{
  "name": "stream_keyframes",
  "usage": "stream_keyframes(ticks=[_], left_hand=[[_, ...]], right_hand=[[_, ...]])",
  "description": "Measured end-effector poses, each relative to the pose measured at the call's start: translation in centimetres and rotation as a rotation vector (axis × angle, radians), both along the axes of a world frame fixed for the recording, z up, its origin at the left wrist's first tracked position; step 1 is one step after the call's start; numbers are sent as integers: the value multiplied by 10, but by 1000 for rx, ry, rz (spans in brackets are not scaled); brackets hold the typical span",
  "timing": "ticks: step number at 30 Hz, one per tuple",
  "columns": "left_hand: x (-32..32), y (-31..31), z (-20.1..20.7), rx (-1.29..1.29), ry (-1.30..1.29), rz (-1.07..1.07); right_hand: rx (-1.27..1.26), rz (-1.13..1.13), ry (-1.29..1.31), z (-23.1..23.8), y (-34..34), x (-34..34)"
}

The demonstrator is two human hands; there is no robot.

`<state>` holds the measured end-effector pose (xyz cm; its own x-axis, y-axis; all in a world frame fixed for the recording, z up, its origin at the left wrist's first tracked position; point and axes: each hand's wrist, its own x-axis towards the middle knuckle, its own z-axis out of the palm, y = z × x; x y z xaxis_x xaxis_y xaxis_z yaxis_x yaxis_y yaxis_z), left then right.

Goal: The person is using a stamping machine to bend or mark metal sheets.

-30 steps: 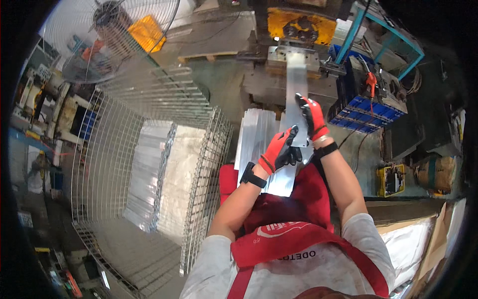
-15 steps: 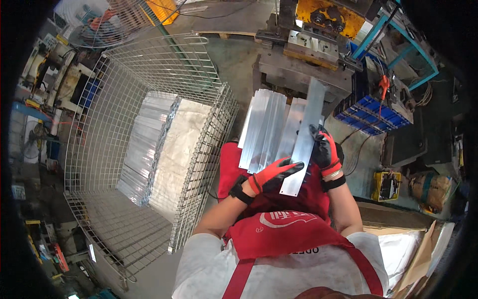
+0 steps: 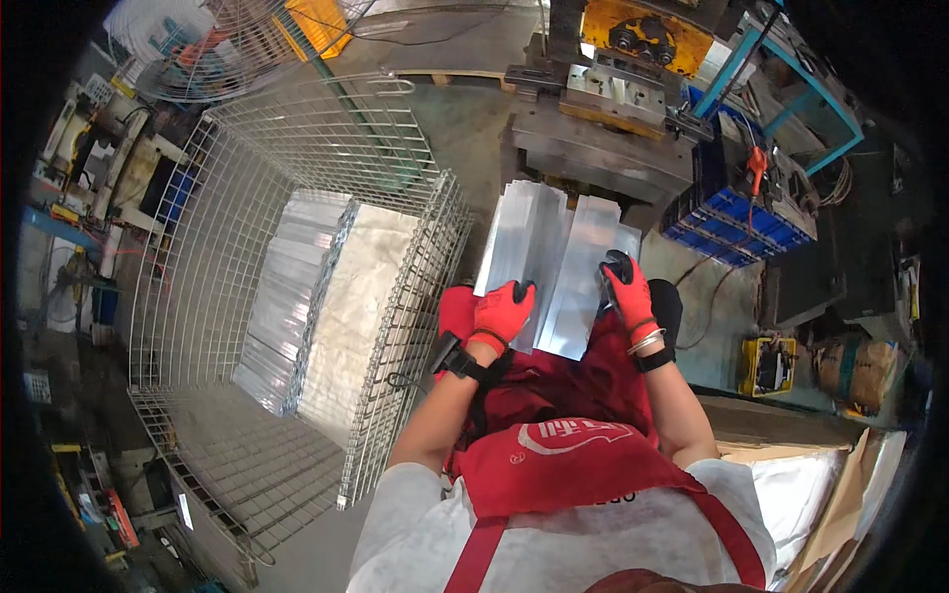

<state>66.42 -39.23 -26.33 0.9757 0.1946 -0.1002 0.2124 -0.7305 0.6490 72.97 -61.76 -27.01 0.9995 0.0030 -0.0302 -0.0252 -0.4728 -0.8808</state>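
Two piles of long silvery metal strips lie side by side before me, a left pile [image 3: 522, 232] and a right pile [image 3: 581, 267], over my red-covered lap. My left hand [image 3: 502, 314], in a red glove with black fingertips, is closed at the near part of the left pile, its fingertips curled at the strips beside the gap. My right hand [image 3: 633, 295], gloved alike, grips the outer edge of the right pile with bent fingers. Some fingertips are hidden by the strips and gloves.
At left stands a wire cage [image 3: 361, 381] holding more metal strips [image 3: 287, 296] and a pale sheet [image 3: 356, 316]. Ahead is a heavy press machine [image 3: 603, 148]. Blue crates [image 3: 727, 222] stand to the right, with a yellow basket [image 3: 769, 366] and cardboard [image 3: 791, 425] nearer.
The single strip that both hands held tilted over the right pile now lies on that pile. My left hand has moved left to the left pile; my right hand has shifted slightly down and left.
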Motion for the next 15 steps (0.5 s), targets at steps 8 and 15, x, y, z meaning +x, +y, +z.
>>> stream_keyframes(ticks=[8,15], left_hand=[[-1,5,-1,303,60,-57],[-2,-9,29,393,-16,-67]], right_hand=[[-881,89,175,-4,6,8],[-748,163,167,-4,8,19]])
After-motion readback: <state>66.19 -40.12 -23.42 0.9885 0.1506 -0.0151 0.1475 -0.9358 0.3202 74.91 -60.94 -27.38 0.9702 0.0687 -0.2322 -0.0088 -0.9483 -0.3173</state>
